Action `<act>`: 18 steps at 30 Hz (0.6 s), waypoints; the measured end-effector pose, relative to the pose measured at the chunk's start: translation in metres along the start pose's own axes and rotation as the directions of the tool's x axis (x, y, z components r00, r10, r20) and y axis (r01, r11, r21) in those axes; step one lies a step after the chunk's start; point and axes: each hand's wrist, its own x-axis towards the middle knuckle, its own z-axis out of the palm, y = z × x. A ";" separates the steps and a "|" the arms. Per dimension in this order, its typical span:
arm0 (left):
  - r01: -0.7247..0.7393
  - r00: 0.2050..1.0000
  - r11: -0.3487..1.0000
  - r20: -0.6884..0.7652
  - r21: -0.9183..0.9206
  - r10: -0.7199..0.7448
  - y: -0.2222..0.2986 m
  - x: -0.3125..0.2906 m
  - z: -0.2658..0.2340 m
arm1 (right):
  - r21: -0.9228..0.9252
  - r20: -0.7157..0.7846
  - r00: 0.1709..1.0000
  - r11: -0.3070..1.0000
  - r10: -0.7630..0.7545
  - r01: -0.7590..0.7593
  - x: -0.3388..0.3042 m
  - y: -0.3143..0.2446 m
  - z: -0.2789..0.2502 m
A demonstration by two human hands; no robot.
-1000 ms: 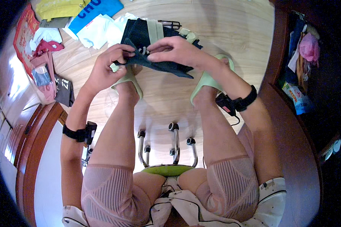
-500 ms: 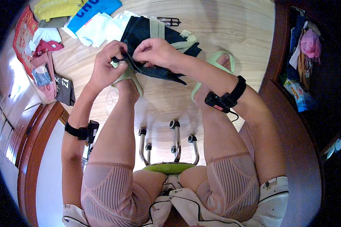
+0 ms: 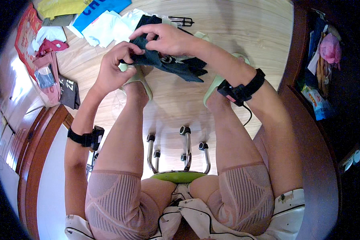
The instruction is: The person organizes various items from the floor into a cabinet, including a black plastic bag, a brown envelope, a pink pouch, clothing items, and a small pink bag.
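A dark, almost black garment hangs bunched between my hands above the floor, its loose end trailing to the right. My left hand is closed on its left edge, thumb and forefinger bent around the cloth. Across the upper part reaches my right hand, its forefinger stretched left along the fabric and its other fingers curled in; the exact grip is partly hidden. A pale green band shows behind the right wrist.
White clothes, a blue printed piece and a yellow one lie at the far left. Pink trousers are nearer. A black wire hanger lies beyond the garment. An open cabinet stands right; a wheeled stool is under me.
My right hand has moved away from me, carrying the upper cloth with it. The garment is more folded over, and its pale green band is mostly covered. My left hand stays nearly in place.
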 end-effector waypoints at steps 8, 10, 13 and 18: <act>0.042 0.998 0.998 0.053 -0.041 -0.040 0.001 -0.007 -0.002 | -0.605 0.169 0.985 0.791 0.019 0.089 0.009 0.005 -0.019; 0.038 0.996 0.999 0.078 -0.028 -0.036 -0.001 -0.010 -0.004 | -0.629 0.238 0.959 0.777 0.157 0.029 0.011 0.001 -0.020; 0.029 0.994 1.000 0.106 0.002 -0.029 0.000 -0.012 -0.007 | -0.631 0.296 0.948 0.769 0.118 0.102 0.020 0.012 -0.017; 0.095 0.990 0.994 0.109 -0.058 -0.089 -0.003 -0.010 -0.012 | -0.503 0.037 0.904 0.774 -0.425 0.384 0.020 0.049 -0.016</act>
